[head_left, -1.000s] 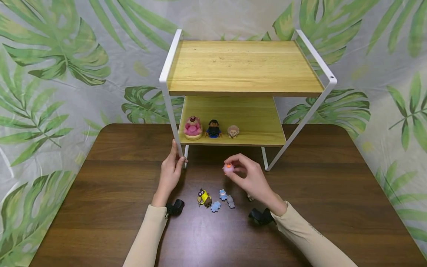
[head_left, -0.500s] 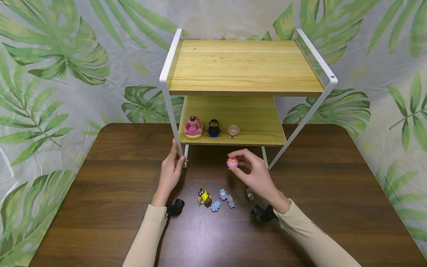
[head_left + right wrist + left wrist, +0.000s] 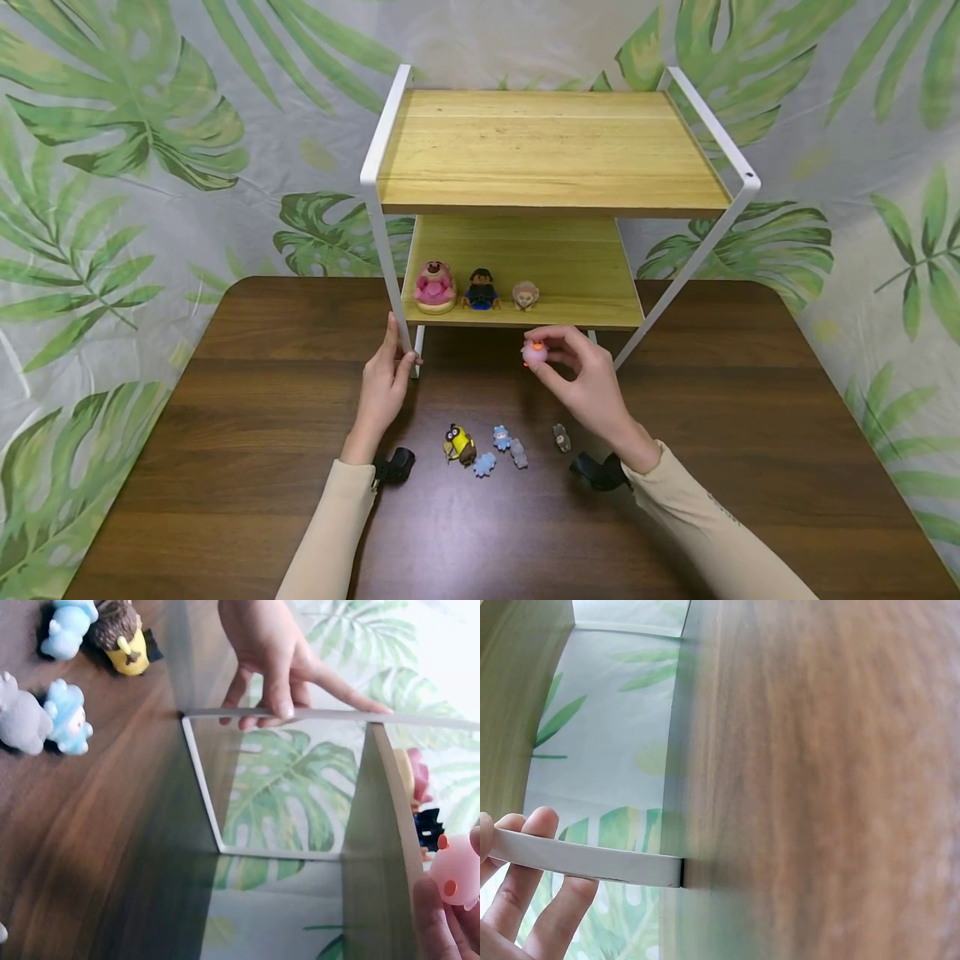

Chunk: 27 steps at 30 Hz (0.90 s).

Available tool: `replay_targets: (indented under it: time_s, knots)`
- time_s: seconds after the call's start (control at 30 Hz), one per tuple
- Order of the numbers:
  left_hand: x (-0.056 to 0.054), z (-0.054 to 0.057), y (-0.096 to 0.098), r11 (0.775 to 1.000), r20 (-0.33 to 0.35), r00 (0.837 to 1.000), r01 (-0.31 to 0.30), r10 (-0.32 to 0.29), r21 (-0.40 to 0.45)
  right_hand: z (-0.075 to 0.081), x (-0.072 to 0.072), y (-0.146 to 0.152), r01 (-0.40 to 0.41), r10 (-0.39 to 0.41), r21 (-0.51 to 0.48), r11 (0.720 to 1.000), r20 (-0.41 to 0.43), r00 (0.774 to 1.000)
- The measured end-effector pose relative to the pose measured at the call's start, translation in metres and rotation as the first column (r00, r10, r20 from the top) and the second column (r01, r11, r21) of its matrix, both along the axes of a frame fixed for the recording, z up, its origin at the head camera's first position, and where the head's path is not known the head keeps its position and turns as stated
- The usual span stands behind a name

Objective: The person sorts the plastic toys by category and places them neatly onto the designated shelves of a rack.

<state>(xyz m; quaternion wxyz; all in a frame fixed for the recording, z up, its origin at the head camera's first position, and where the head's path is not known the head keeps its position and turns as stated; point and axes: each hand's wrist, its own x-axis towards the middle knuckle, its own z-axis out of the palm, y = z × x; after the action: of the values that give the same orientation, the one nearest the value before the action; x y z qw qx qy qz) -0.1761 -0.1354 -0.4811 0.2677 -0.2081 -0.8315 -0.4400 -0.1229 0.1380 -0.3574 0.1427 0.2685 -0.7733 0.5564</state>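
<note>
My right hand [image 3: 588,383] pinches a small pink toy duck [image 3: 534,353] with an orange beak between thumb and fingers, just below the front edge of the lower shelf board. In the right wrist view the duck [image 3: 456,871] shows its round pink body and orange feet. My left hand [image 3: 384,387] grips the white front left leg of the shelf rack [image 3: 555,150]; in the left wrist view its fingers [image 3: 544,823] lie on both sides of that leg [image 3: 607,864]. On the lower board sit a pink bear [image 3: 434,289], a dark-bearded figure [image 3: 481,290] and a pale, round-headed figure [image 3: 525,295].
Several small figures lie on the dark wooden table [image 3: 225,467] before the rack: a yellow and brown one [image 3: 460,444], a blue one [image 3: 502,437], a pale blue one [image 3: 484,464], a grey one [image 3: 518,452] and a grey-brown one [image 3: 562,437]. A leaf-patterned cloth [image 3: 150,208] hangs behind.
My right hand has moved to the right and a little toward the rack with the duck, uncovering the grey-brown figure on the table. My left hand has stayed on the leg.
</note>
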Motion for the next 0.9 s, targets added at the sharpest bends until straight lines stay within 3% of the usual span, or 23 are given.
replay_targets:
  time_s: [0.37, 0.63, 0.9]
  knots:
    - [0.0, 0.0, 0.0, 1.0, -0.002, 1.0, 0.0, 0.0, -0.004, 0.004, -0.008, 0.007, 0.042, -0.047, -0.07, 0.997, -0.071, 0.996]
    - [0.0, 0.001, 0.001, 1.0, 0.0, 1.0, -0.002, 0.002, -0.008, -0.017, -0.029, 0.019, 0.074, -0.082, -0.091, 0.993, -0.08, 0.993]
    - [0.001, 0.0, 0.0, 1.0, 0.001, 1.0, 0.003, -0.003, 0.002, -0.004, -0.03, 0.017, 0.092, -0.102, -0.091, 0.992, -0.119, 0.988]
